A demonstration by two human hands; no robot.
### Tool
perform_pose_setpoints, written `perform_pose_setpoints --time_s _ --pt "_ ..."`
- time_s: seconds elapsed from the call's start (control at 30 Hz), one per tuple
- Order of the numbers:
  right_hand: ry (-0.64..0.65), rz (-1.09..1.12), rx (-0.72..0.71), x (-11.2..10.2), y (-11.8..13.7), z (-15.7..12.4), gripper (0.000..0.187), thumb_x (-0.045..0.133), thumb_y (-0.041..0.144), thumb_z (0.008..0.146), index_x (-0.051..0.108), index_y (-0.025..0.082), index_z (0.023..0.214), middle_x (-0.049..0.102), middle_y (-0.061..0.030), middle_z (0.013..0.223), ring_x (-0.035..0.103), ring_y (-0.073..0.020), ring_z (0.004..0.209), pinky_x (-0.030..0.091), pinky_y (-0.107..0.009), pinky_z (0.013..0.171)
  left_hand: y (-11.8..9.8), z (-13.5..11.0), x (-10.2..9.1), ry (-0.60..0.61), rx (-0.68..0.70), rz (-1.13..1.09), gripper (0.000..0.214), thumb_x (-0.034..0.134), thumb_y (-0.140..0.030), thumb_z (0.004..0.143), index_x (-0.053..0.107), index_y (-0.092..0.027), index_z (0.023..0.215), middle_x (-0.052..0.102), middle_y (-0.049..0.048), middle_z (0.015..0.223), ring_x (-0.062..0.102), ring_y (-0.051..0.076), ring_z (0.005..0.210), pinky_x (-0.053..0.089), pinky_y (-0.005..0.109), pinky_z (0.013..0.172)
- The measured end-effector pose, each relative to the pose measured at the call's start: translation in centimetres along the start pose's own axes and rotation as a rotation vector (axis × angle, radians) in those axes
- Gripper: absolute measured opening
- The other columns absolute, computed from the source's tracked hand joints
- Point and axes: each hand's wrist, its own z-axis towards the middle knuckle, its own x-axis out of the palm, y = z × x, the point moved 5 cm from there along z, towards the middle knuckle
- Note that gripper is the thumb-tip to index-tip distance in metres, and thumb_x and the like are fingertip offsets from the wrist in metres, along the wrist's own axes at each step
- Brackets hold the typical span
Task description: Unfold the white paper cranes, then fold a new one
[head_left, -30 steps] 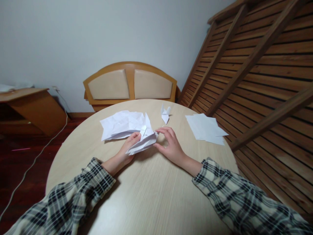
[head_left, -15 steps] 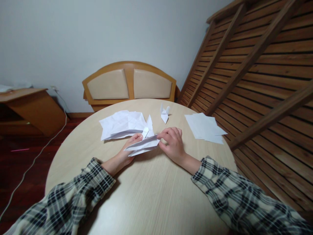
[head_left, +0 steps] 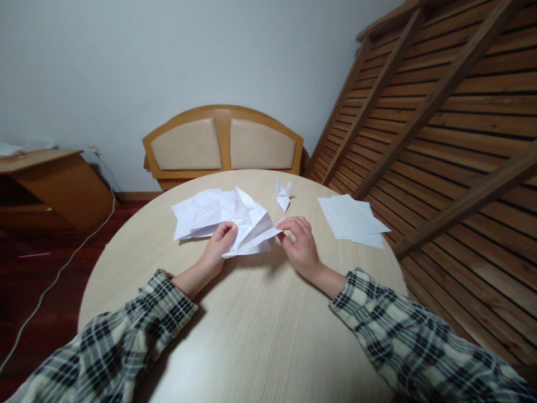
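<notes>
Both hands hold a creased white paper piece (head_left: 254,229) just above the round pale wooden table (head_left: 251,330). My left hand (head_left: 218,249) pinches its left edge, fingers closed on the paper. My right hand (head_left: 300,246) pinches its right corner between thumb and fingertips. The paper is spread into several raised flaps. A crumpled white sheet (head_left: 205,215) lies flat right behind the held piece.
A small folded paper figure (head_left: 283,195) stands at the table's far side. A stack of flat white sheets (head_left: 352,219) lies at the right edge. A wooden chair (head_left: 222,146) is behind the table, a slatted wooden frame (head_left: 440,112) leans at right, a low desk (head_left: 54,184) at left.
The held paper has opened out from a flat narrow fold into wider raised flaps. My right hand shifted slightly right, pulling its corner outward; my left hand stayed on the left edge.
</notes>
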Motion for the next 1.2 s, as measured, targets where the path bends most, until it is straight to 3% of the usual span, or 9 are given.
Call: perform_pose_setpoints --time_s 0.2,0.37,0.47,0.6,0.73,0.9,1.07,1.2 --pt "-0.032 0.111 0.061 -0.2 -0.4 0.0 0.014 0.050 0.024 0.096 0.063 0.026 0.090 0.069 -0.0037 0.092 0.062 -0.0233 0.094 0.047 -0.043 0.087 -0.6 0.3 -0.4 -0.005 0.097 0.095 0.024 0.069 -0.039 0.078 0.054 -0.020 0.079 0.047 -0.0046 0.066 0.040 0.012 0.059 0.030 0.023 0.054" --pt "-0.051 0.211 0.157 -0.1 -1.6 0.0 0.016 0.052 0.029 0.096 0.064 0.023 0.087 0.069 -0.0034 0.087 0.063 -0.0211 0.088 0.050 -0.040 0.084 -0.7 0.6 -1.1 -0.115 0.094 0.219 0.011 0.061 -0.028 0.083 0.055 -0.020 0.082 0.047 -0.0040 0.065 0.040 0.013 0.059 0.030 0.023 0.054" --pt "-0.020 0.195 0.073 -0.3 -1.2 0.1 0.012 0.052 0.022 0.093 0.064 0.024 0.095 0.068 -0.0039 0.094 0.063 -0.0218 0.094 0.049 -0.042 0.088 -0.7 0.6 -1.2 -0.144 0.089 0.226 0.007 0.058 -0.025 0.084 0.055 -0.020 0.082 0.048 -0.0031 0.065 0.041 0.013 0.059 0.031 0.024 0.054" --pt "0.099 0.067 -0.146 0.0 0.6 -0.3 0.036 0.055 0.013 0.081 0.060 0.029 0.113 0.063 -0.0049 0.113 0.057 -0.0252 0.110 0.044 -0.048 0.097 -0.6 0.5 -1.4 -0.153 0.097 0.224 0.006 0.059 -0.025 0.083 0.056 -0.020 0.082 0.050 -0.0024 0.066 0.042 0.014 0.061 0.032 0.024 0.056" --pt "0.132 -0.163 -0.223 0.7 1.5 -0.9 0.035 0.069 0.022 0.075 0.063 0.028 0.109 0.062 -0.0062 0.117 0.053 -0.0296 0.111 0.038 -0.052 0.098 -0.5 0.5 -1.3 -0.124 0.125 0.233 0.009 0.062 -0.027 0.083 0.057 -0.020 0.084 0.050 -0.0022 0.066 0.043 0.014 0.062 0.032 0.025 0.056" --pt "0.034 -0.175 -0.122 0.5 0.8 -0.5 0.005 0.066 0.023 0.084 0.066 0.027 0.083 0.064 -0.0023 0.095 0.056 -0.0245 0.095 0.041 -0.047 0.089 -1.1 0.1 -0.6 -0.037 0.209 0.268 0.011 0.067 -0.028 0.081 0.059 -0.020 0.083 0.045 -0.0038 0.063 0.038 0.013 0.059 0.026 0.025 0.055" --pt "-0.118 0.061 0.024 -0.5 -0.5 0.1 0.009 0.058 0.025 0.092 0.065 0.025 0.086 0.058 -0.0056 0.099 0.057 -0.0229 0.096 0.048 -0.044 0.086 -1.6 -0.5 0.2 0.037 0.247 0.326 0.009 0.065 -0.027 0.082 0.058 -0.021 0.084 0.047 -0.0038 0.063 0.039 0.013 0.058 0.027 0.026 0.055" --pt "-0.092 0.151 0.119 -0.2 -1.7 0.3 0.017 0.049 0.031 0.099 0.060 0.025 0.087 0.057 -0.0046 0.089 0.057 -0.0213 0.088 0.050 -0.040 0.079 -1.4 -0.6 0.3 0.059 0.220 0.276 0.008 0.061 -0.021 0.082 0.054 -0.022 0.087 0.054 -0.0027 0.066 0.045 0.013 0.057 0.030 0.025 0.054"
